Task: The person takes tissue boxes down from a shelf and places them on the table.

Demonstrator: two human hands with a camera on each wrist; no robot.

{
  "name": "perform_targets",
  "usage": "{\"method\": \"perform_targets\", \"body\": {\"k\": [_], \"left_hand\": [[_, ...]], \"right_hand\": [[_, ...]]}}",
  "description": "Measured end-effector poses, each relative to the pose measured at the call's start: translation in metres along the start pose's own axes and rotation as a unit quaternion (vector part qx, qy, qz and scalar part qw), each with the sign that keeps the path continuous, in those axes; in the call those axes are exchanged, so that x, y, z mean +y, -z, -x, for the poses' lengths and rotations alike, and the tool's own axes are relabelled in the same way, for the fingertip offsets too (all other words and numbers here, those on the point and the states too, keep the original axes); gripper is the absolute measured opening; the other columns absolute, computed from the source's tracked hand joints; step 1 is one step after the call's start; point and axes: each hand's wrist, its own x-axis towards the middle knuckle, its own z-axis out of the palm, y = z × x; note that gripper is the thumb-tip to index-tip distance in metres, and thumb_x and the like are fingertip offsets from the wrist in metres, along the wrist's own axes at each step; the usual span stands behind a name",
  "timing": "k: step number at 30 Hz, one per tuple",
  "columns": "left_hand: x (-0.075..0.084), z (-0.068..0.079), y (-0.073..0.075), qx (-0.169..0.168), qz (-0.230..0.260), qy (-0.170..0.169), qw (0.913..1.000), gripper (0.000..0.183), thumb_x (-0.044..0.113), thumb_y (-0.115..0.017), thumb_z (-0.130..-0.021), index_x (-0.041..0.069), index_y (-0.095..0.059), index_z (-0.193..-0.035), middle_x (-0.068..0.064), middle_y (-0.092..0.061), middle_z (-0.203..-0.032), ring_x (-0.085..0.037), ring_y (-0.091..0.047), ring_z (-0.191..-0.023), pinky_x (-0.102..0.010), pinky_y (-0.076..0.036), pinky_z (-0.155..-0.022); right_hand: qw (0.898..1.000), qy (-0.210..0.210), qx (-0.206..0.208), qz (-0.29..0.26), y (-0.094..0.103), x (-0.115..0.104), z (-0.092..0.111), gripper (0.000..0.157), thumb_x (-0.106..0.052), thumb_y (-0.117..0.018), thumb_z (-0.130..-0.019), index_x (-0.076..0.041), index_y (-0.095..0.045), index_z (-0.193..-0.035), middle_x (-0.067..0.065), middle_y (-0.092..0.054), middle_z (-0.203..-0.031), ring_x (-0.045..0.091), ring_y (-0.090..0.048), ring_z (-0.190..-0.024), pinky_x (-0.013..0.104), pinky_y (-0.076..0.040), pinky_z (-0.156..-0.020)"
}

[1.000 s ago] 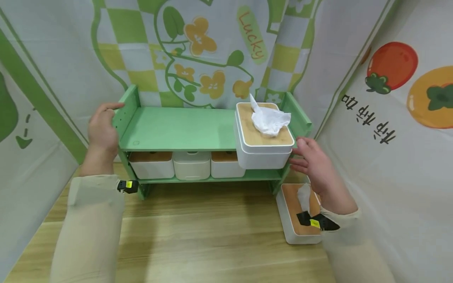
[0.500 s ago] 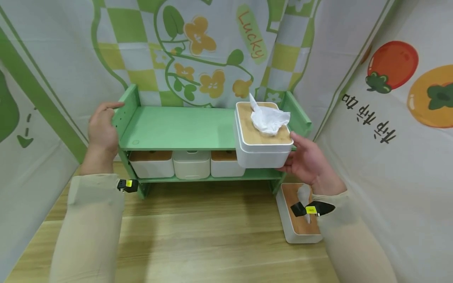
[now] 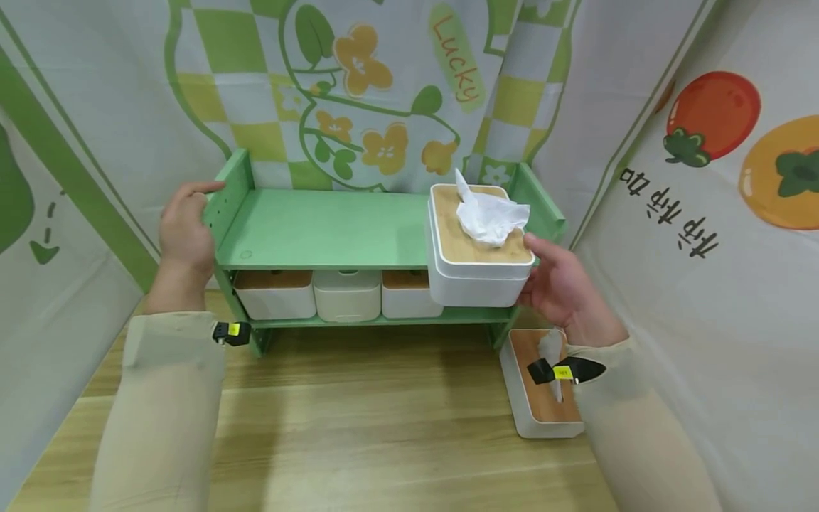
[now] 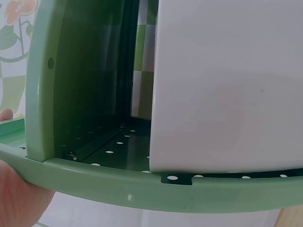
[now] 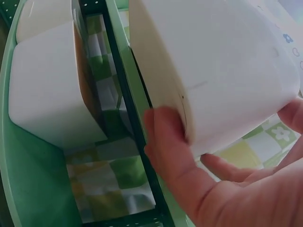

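Note:
A white tissue box (image 3: 483, 284) with a wooden lid and a tuft of white tissue (image 3: 489, 217) stands at the right end of the green shelf's top board (image 3: 333, 227), overhanging its front edge. My right hand (image 3: 566, 291) grips its right side, thumb at the lid's rim. In the right wrist view, fingers (image 5: 173, 156) curl around the box's bottom edge. At the far left, my left hand (image 3: 187, 224) holds the shelf's left side panel (image 3: 229, 199); the left wrist view shows only a bit of that hand (image 4: 21, 198) at the shelf edge.
On the lower board sit a wood-topped white box (image 3: 278, 302), a cream box (image 3: 348, 299) and another wood-topped box (image 3: 412, 299). Another tissue box (image 3: 544, 427) lies on the wooden floor (image 3: 358, 427), partly behind my right wrist. Printed curtains (image 3: 384, 85) hang close behind and on both sides.
My right hand has moved left from beside the tissue box and now grips its right side. The left hand keeps its place on the side panel.

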Motion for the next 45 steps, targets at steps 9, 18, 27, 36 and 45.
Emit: {"method": "perform_targets", "body": {"k": [9,18,27,36,45], "left_hand": [[-0.003,-0.001,0.000,-0.011,-0.007,-0.005,0.9999,0.051,0.028,-0.016,-0.108,0.022,-0.054,-0.140,-0.004,-0.033,-0.153,-0.008,-0.021,-0.044,-0.025,-0.026,-0.038],[-0.002,-0.002,0.001,-0.005,0.000,-0.006,1.0000,0.050,0.029,-0.017,-0.108,0.021,-0.055,-0.139,-0.006,-0.043,-0.140,-0.005,-0.022,-0.040,-0.024,-0.026,-0.036],[-0.002,-0.001,0.001,-0.003,-0.008,-0.003,1.0000,0.051,0.030,-0.016,-0.108,0.023,-0.055,-0.139,-0.007,-0.052,-0.127,-0.006,-0.021,-0.040,-0.025,-0.027,-0.036],[-0.004,-0.002,0.002,-0.003,-0.021,-0.013,0.9997,0.052,0.029,-0.015,-0.108,0.022,-0.055,-0.140,-0.004,-0.041,-0.142,-0.007,-0.020,-0.042,-0.025,-0.026,-0.038],[-0.006,-0.001,0.002,-0.010,-0.027,-0.021,0.9994,0.054,0.032,-0.013,-0.108,0.024,-0.054,-0.141,-0.006,-0.038,-0.151,-0.010,-0.018,-0.042,-0.027,-0.026,-0.037]], "right_hand": [[1.000,-0.007,0.007,0.007,0.004,0.000,0.005,0.056,-0.036,-0.048,-0.101,-0.011,-0.028,-0.147,0.012,-0.070,-0.106,0.028,-0.070,-0.084,0.042,-0.055,-0.071],[1.000,0.019,-0.021,0.009,0.001,0.004,0.015,0.047,-0.032,-0.042,-0.104,-0.010,-0.031,-0.144,0.010,-0.071,-0.108,0.026,-0.071,-0.084,0.042,-0.057,-0.068],[0.998,0.040,-0.046,0.017,0.000,0.012,0.034,0.044,-0.027,-0.039,-0.105,-0.013,-0.032,-0.147,0.009,-0.053,-0.135,0.028,-0.067,-0.101,0.046,-0.057,-0.073],[0.993,0.067,-0.099,0.019,-0.003,0.022,0.055,0.043,-0.020,-0.032,-0.105,-0.011,-0.033,-0.147,0.010,-0.058,-0.133,0.025,-0.068,-0.101,0.043,-0.058,-0.072],[0.988,0.072,-0.135,-0.003,-0.009,0.034,0.077,0.046,-0.014,-0.030,-0.105,-0.009,-0.028,-0.151,0.010,-0.059,-0.133,0.024,-0.070,-0.094,0.039,-0.058,-0.073]]}}
